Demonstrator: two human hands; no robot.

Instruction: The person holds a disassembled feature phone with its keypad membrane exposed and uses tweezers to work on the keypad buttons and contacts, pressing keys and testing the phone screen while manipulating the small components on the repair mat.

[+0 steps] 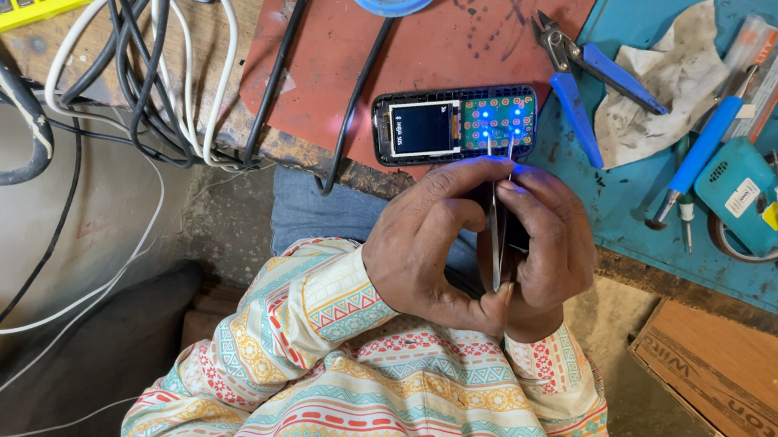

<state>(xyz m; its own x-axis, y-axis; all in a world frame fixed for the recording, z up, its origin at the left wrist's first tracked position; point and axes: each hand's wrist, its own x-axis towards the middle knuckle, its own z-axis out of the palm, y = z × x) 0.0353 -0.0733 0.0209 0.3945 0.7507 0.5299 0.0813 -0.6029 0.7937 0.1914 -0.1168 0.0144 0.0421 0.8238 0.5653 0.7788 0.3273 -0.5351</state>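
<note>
Shiny metal tweezers (497,235) glinting, phone (454,125) showing a glossy screen and bare green circuit board, red mat (329,58) looking matt and scuffed, cutters (583,70) wearing smooth blue plastic grips, cloth (668,79) lying crumpled and stained, wooden surface (223,57) showing rough wear

A worn wooden tabletop (221,76) runs across the top of the view, its front edge chipped and dark. A reddish-brown mat (445,51) covers its middle and a teal work mat (751,257) covers its right part. Below the edge lies a grey concrete floor (42,221), stained and dusty. A brown cardboard box (746,401) sits on the floor at the right. The light is even and soft, with only faint shadows.
</note>
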